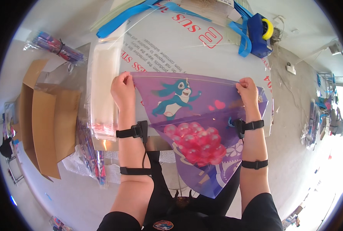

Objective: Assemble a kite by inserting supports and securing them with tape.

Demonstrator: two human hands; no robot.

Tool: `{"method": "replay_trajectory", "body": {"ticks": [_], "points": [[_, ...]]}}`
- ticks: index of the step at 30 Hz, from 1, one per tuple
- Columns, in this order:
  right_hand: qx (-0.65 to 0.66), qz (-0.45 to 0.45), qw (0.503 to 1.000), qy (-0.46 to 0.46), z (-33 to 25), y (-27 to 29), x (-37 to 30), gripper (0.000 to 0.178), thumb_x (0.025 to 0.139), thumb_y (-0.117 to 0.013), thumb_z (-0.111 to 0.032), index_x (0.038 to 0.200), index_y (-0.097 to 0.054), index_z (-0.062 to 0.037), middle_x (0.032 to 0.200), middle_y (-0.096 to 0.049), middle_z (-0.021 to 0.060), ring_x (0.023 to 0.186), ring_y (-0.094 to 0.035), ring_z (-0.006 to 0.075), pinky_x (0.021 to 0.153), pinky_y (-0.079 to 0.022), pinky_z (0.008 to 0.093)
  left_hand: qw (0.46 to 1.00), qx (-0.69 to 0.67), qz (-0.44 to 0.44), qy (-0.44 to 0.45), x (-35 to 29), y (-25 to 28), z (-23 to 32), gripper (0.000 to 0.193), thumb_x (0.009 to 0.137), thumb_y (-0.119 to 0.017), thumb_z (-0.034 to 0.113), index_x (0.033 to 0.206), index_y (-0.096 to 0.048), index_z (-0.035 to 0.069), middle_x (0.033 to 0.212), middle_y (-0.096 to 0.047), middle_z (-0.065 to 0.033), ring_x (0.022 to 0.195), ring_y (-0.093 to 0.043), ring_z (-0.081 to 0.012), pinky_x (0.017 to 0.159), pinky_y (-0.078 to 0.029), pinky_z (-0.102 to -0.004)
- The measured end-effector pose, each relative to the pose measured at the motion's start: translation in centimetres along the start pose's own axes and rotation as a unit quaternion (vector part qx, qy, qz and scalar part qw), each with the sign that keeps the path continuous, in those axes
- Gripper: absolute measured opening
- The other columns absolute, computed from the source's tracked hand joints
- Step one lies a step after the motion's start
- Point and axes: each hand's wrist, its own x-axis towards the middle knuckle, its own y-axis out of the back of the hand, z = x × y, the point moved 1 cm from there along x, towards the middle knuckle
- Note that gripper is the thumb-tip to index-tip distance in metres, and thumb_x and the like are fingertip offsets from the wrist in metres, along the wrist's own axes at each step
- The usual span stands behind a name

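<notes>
A purple kite [156,94] of thin printed sheet is spread between my two hands, over the near part of the table. It shows a teal cartoon animal and a cluster of pink balloons, and a thin pale line runs along its straight upper edge. My left hand [124,89] pinches the upper left corner. Near the upper right end, my right hand [248,91] is closed on the same edge. The lower part hangs past the table's front edge, over my lap, and narrows toward the bottom. Black straps circle both forearms.
A stack of clear plastic sleeves [105,82] lies along the table's left side. At the far right stands a blue tape dispenser [258,36]; blue straps [129,17] cross the far edge. An open cardboard box [44,127] and wrapped bundles [58,47] are to the left.
</notes>
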Motion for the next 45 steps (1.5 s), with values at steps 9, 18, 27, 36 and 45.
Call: {"method": "replay_trajectory", "body": {"ticks": [9,18,27,36,45], "points": [[-0.012,0.003,1.000,-0.006,0.4,-0.1,0.1,0.023,0.076,-0.072,-0.006,0.095,-0.061,-0.0015,0.076,-0.066,0.0057,0.064,-0.060,0.0120,0.060,-0.049,0.0259,1.000,0.018,-0.001,-0.006,-0.2,0.1,0.3,0.012,0.083,-0.065,0.009,0.093,-0.070,0.004,0.085,-0.065,-0.0094,0.074,-0.064,-0.0233,0.069,-0.051,-0.0335],[-0.027,0.008,1.000,-0.007,0.0,-0.2,0.0,0.024,0.075,-0.073,-0.008,0.095,-0.062,-0.0025,0.078,-0.067,0.0066,0.068,-0.063,0.0139,0.063,-0.050,0.0274,0.999,0.023,0.008,-0.036,0.0,0.1,-0.2,0.011,0.082,-0.066,0.008,0.092,-0.070,0.004,0.084,-0.065,-0.0091,0.074,-0.064,-0.0228,0.069,-0.051,-0.0331],[-0.036,0.014,0.999,0.006,0.5,-0.2,0.1,0.025,0.074,-0.073,-0.009,0.096,-0.062,-0.0027,0.078,-0.068,0.0072,0.070,-0.064,0.0152,0.065,-0.051,0.0287,0.999,0.022,0.007,-0.029,-0.2,-0.2,-0.4,0.011,0.083,-0.065,0.007,0.093,-0.070,0.004,0.083,-0.065,-0.0083,0.072,-0.063,-0.0218,0.068,-0.051,-0.0327],[-0.027,0.016,1.000,0.001,0.5,-0.2,0.1,0.023,0.074,-0.073,-0.010,0.094,-0.062,-0.0034,0.078,-0.068,0.0079,0.073,-0.064,0.0175,0.068,-0.051,0.0303,1.000,0.017,-0.011,0.001,-0.1,-0.1,-0.2,0.011,0.084,-0.065,0.007,0.093,-0.069,0.004,0.083,-0.065,-0.0082,0.071,-0.063,-0.0207,0.067,-0.051,-0.0324],[-0.050,0.011,0.999,0.000,0.0,-0.4,-0.1,0.023,0.075,-0.073,-0.010,0.094,-0.062,-0.0032,0.079,-0.068,0.0074,0.073,-0.064,0.0187,0.069,-0.050,0.0314,0.999,0.030,-0.016,0.000,-0.1,-0.2,-0.3,0.012,0.083,-0.065,0.008,0.093,-0.069,0.004,0.082,-0.065,-0.0083,0.071,-0.063,-0.0209,0.066,-0.051,-0.0326]]}}
